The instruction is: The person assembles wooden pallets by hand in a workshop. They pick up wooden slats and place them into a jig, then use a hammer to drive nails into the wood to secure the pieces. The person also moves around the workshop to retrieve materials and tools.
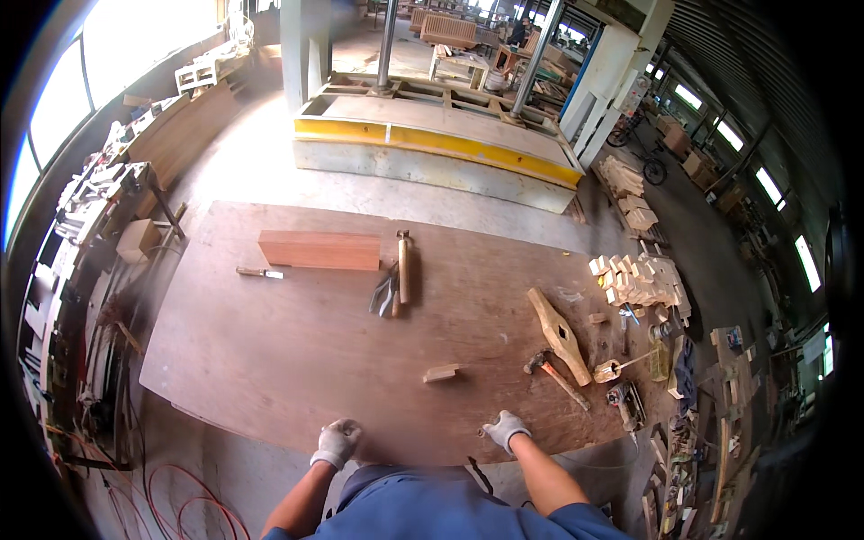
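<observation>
The fingers of both gloved hands look curled, and nothing shows in them; I cannot tell whether they grip anything underneath. The left hand (337, 443) rests at the near edge of the table (243, 360), and the right hand (506, 431) sits there too, well apart from it.

The small block (441, 373) lies on the table beyond the hands and between them: ahead and to the left of the right hand, which is nearer, and ahead and to the right of the left. Its long axis runs roughly left to right, its right end slightly farther off.

To the right, room is tighter: the hammer (562, 387) slants near the right hand, beside the holed wood piece (560, 335), with a power tool (625, 403) farther right. The wider room is left of the block. Toward the far edge lie the red beam (319, 250), a chisel (259, 273) and a mallet (403, 270).
</observation>
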Available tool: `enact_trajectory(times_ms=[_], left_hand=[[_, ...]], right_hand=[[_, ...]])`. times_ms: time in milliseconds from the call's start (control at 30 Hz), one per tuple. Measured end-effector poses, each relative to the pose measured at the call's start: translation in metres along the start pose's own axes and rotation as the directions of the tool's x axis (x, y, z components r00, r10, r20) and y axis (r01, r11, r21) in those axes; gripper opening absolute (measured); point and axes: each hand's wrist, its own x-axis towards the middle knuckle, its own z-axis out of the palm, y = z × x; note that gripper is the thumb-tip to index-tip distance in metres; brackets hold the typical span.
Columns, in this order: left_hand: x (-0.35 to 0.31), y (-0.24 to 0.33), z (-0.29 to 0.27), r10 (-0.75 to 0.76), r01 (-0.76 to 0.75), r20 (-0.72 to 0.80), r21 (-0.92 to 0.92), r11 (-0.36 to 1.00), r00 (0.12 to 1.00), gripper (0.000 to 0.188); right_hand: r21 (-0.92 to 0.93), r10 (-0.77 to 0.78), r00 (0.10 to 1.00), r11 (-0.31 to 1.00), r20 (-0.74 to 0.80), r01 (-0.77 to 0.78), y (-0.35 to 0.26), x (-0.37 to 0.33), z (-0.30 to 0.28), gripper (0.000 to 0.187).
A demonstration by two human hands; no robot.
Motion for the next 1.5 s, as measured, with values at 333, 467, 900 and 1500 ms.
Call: enact_trajectory(times_ms=[333, 467, 900, 1500], left_hand=[[0.013, 0.013, -0.007, -0.150, 0.153, -0.085, 0.029, 0.988, 0.985, 0.026], [0.018, 0.004, -0.001, -0.245, 0.245, -0.075, -0.018, 0.969, 0.967, 0.025], [0.010, 0.075, 0.000, 0.095, -0.084, -0.068, 0.157, 0.984, 0.993, 0.071], [0.016, 0.148, 0.029, 0.558, -0.577, 0.157, 0.143, 0.804, 0.815, 0.094]], right_hand=[[0.031, -0.351, 0.894, 0.927, -0.279, 0.374, -0.104, 0.025, -0.029, 0.089], [-0.242, -0.527, 0.800, 0.848, -0.288, 0.472, -0.142, 0.039, -0.032, 0.095], [0.064, -0.538, 0.825, 0.842, 0.173, 0.535, -0.151, 0.033, -0.018, 0.040], [0.767, -0.810, 0.547, 0.484, 0.211, 0.421, -0.118, 0.016, 0.069, 0.037]])
